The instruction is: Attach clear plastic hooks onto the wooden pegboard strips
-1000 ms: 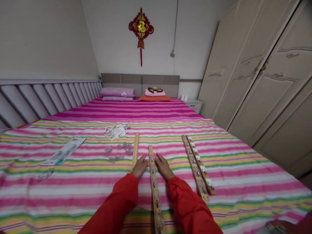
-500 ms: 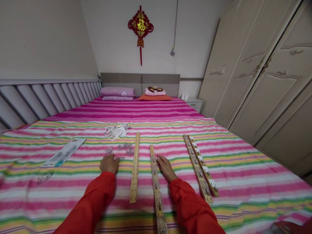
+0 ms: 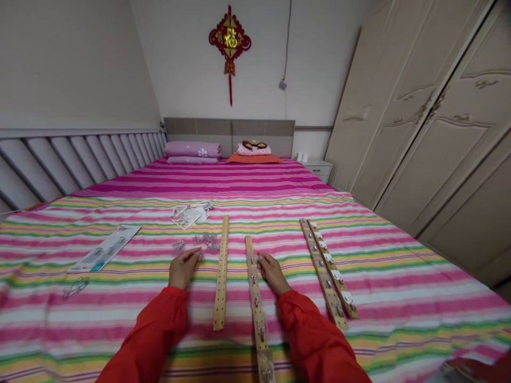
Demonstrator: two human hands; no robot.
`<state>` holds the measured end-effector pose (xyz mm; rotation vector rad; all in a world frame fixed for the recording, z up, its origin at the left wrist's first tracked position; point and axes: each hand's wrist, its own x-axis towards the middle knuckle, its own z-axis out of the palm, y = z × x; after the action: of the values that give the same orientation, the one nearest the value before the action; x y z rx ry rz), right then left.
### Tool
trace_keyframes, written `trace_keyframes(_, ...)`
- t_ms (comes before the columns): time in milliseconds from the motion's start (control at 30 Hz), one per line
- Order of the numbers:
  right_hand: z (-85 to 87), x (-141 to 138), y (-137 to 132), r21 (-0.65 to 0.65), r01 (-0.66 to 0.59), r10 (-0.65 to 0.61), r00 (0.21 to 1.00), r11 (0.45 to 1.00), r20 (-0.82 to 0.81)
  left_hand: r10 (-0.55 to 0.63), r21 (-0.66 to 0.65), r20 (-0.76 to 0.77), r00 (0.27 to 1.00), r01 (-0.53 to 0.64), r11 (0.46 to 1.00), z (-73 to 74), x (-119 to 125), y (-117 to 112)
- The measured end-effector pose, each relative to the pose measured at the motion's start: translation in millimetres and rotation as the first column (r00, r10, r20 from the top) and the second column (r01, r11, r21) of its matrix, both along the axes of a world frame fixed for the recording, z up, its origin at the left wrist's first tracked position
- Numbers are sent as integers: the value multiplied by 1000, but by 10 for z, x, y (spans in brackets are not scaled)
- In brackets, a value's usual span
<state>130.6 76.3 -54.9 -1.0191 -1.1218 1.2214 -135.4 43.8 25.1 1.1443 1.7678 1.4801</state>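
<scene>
My left hand point(image 3: 182, 269) is closed, pinching a small clear adhesive hook point(image 3: 200, 256) at its fingertips, just above the striped sheet. Beside it lie several more loose clear hooks point(image 3: 207, 240). Between my hands is a bare wooden strip point(image 3: 221, 276) with rows of small holes. A second wooden strip point(image 3: 255, 290) carries a line of clear hooks with metal prongs. My right hand point(image 3: 273, 272) rests at the right edge of that strip near its far end, fingers curled together; what is between them is too small to make out.
To the right lie a strip with metal hooks point(image 3: 322, 268) and a strip with white hooks point(image 3: 337, 276). Left are a hook package point(image 3: 106, 250) and a thin wire-like bundle point(image 3: 75, 288). White packaging pieces point(image 3: 191, 214) lie farther back. A wardrobe point(image 3: 435, 133) stands right.
My left hand has lifted slightly and moved right, its fingers now pinching a clear hook in plain view. My right hand has stayed almost still beside the hook strip.
</scene>
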Motion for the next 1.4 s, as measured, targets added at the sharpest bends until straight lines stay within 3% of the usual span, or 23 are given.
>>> trace_keyframes(100,54,-2,-36,-37,-3,2,999,999,-39,-31,-29,325,945,42,999,110,183,-112)
trace_keyframes(200,112,6,-88,-45,5,-7,999,999,-39,-93,-29,591,801,136,990,185,395,-253)
trace_keyframes(300,153,28,-165,-52,8,-11,998,999,-55,-121,-43,742,659,227,973,218,580,-387)
trace_keyframes(500,262,22,-430,-35,8,-12,995,999,-99,-88,-54,867,491,269,961,245,863,-569)
trace_keyframes(667,541,-35,-709,113,-59,64,997,992,-44,16,-114,937,349,260,959,255,1057,-629)
trace_keyframes(900,804,-32,-881,253,-65,46,996,965,77,47,-146,964,261,370,917,284,1209,-706)
trace_keyframes(1033,836,-22,-907,316,-76,50,995,946,89,56,-166,961,271,403,900,282,1241,-729)
trace_keyframes(1133,825,-11,-891,320,-70,52,997,945,64,2,-153,946,323,443,883,244,1240,-733)
trace_keyframes(1233,766,9,-827,199,-85,84,996,976,12,-129,-145,865,484,488,861,175,1218,-727)
trace_keyframes(1333,692,26,-745,81,-134,138,990,988,-43,-246,-120,689,682,442,889,85,1183,-684)
trace_keyframes(1400,656,29,-702,60,-145,149,986,988,-70,-318,-67,545,776,418,906,27,1158,-631)
